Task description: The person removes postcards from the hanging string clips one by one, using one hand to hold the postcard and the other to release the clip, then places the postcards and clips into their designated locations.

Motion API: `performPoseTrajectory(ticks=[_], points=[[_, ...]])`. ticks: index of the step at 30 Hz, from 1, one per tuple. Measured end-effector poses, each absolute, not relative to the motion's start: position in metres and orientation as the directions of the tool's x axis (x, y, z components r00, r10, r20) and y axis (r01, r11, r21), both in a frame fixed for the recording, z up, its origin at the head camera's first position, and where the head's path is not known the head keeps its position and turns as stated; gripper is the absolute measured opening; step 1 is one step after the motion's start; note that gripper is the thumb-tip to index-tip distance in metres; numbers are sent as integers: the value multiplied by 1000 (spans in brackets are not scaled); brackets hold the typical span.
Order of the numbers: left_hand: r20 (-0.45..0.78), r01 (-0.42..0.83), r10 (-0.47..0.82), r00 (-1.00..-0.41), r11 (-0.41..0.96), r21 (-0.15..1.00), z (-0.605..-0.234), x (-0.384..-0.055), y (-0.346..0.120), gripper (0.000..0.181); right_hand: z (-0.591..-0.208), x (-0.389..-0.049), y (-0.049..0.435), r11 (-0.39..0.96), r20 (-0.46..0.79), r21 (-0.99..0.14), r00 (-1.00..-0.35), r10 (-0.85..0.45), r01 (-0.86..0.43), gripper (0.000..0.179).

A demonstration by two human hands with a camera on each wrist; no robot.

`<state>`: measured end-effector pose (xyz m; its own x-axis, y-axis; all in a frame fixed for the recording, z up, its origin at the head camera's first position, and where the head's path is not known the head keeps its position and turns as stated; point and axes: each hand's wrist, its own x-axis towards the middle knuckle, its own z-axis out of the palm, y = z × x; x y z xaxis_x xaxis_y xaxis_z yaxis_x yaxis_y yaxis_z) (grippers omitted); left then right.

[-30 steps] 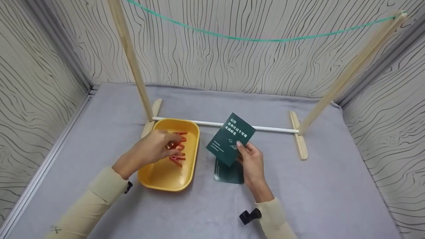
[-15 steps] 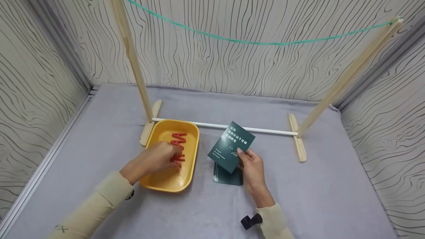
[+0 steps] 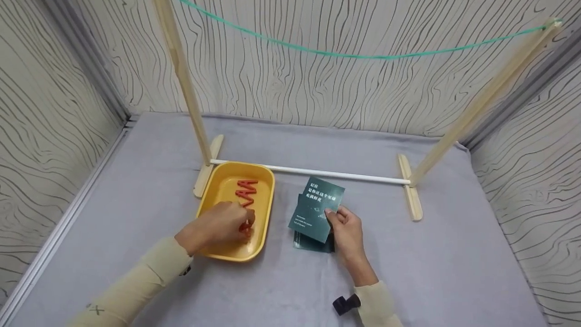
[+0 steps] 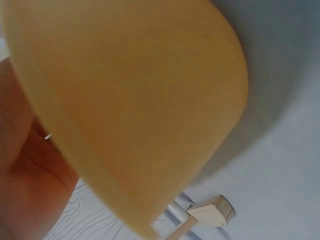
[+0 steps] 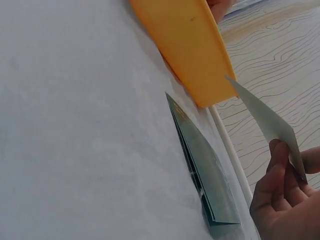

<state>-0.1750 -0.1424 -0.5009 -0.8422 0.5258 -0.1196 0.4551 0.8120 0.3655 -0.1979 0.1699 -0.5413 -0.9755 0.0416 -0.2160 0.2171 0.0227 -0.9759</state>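
My left hand [image 3: 222,223] reaches into the yellow tray [image 3: 268,200], fingers curled down and pinching a red clothespin [image 3: 246,225], mostly hidden by them. Above it in the tray lie several more red clothespins [image 3: 247,187]. In the left wrist view the tray's wall [image 4: 145,90] covers most of the fingers. My right hand [image 3: 348,231] pinches a dark green printed card [image 3: 317,206] by its right edge, thumb on top. Under that card, more green cards [image 3: 308,243] lie on the cloth; the right wrist view shows the held card [image 5: 267,117] raised apart from the stack [image 5: 205,170].
Behind the tray stands a wooden frame with a left post [image 3: 181,77], a right post [image 3: 485,102] and a white rod [image 3: 340,174] low between them. A sagging green string [image 3: 317,51] joins the posts. Grey cloth [image 3: 435,272] covers the table, with patterned walls [image 3: 317,91] around.
My left hand has moved down the tray toward its near end, leaving the upper clothespins uncovered. The card in my right hand has lowered and turned slightly over the stack.
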Motion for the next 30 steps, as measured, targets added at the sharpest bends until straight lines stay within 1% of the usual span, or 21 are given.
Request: performPoseTrajectory(ticks=[5, 13, 18, 24, 30], points=[[-85, 493, 555, -828, 791, 364, -506, -177, -142, 11, -543, -198, 171, 99, -194, -975, -980, 50, 198, 27], [-125, 470, 542, -831, 805, 361, -509, -177, -141, 12, -547, -199, 173, 148, -182, -971, -982, 46, 186, 26], [-148, 458, 534, -833, 814, 358, -508, -176, -141, 15, -551, -201, 174, 213, -176, -959, -982, 69, 187, 24], [-133, 482, 548, -826, 807, 341, -509, -176, -140, 12, -552, -202, 175, 276, -145, -947, -986, 85, 163, 19], [-136, 491, 560, -817, 801, 343, -508, -176, -139, 13, -551, -202, 174, 341, -107, -932, -991, 75, 126, 14]])
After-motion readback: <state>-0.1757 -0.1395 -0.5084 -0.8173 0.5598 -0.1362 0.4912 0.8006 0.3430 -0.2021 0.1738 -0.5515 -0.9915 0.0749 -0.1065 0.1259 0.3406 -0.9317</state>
